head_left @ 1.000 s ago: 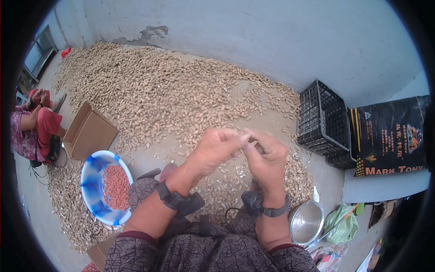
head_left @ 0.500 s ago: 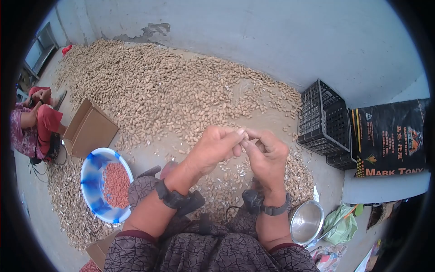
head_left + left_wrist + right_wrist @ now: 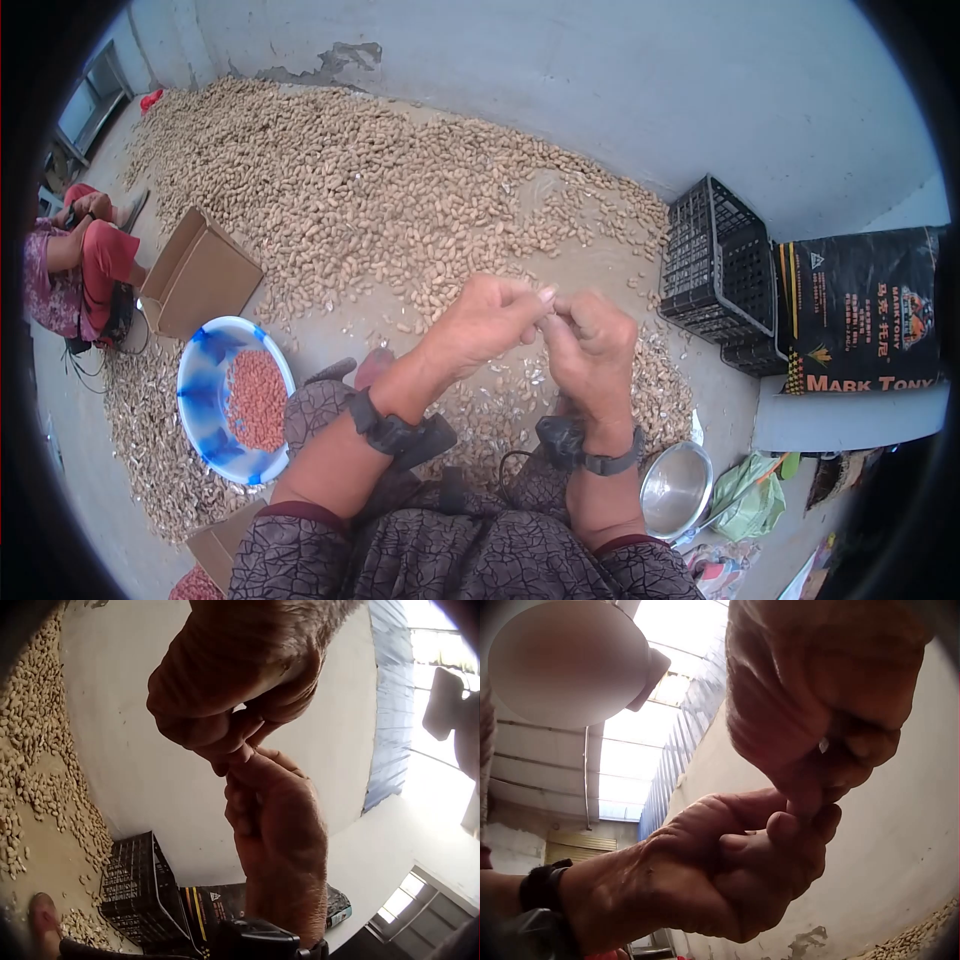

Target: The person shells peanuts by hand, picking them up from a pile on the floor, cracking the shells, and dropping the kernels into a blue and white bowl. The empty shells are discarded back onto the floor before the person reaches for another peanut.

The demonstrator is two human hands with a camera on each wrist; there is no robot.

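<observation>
In front of the body, my left hand (image 3: pixel 488 322) and right hand (image 3: pixel 592 350) meet at the fingertips. Thumbs and forefingers pinch together around a small peanut, almost wholly hidden by the fingers. From the left wrist, the left hand (image 3: pixel 240 682) is at the top, with the right hand (image 3: pixel 277 825) below, their tips touching. The right wrist view has the right hand (image 3: pixel 825 690) above the left hand (image 3: pixel 712 862), fingers curled. Beyond the hands spreads a big heap of unshelled peanuts (image 3: pixel 330 200). Left of my knee, reddish kernels (image 3: pixel 258 400) lie in a blue-and-white basin (image 3: pixel 200 440).
Empty shells (image 3: pixel 150 430) cover the floor at left, near a cardboard box (image 3: pixel 205 285) and a seated person (image 3: pixel 80 265). Black crates (image 3: pixel 695 255) and a printed black sack (image 3: pixel 860 310) stand at right. A metal bowl (image 3: pixel 675 490) and green bag (image 3: pixel 750 500) are below them.
The hands stay joined at the fingertips, with small shifts of thumbs and fingers; the pale thing between them shows less than half a second ago. The head view has tilted slightly.
</observation>
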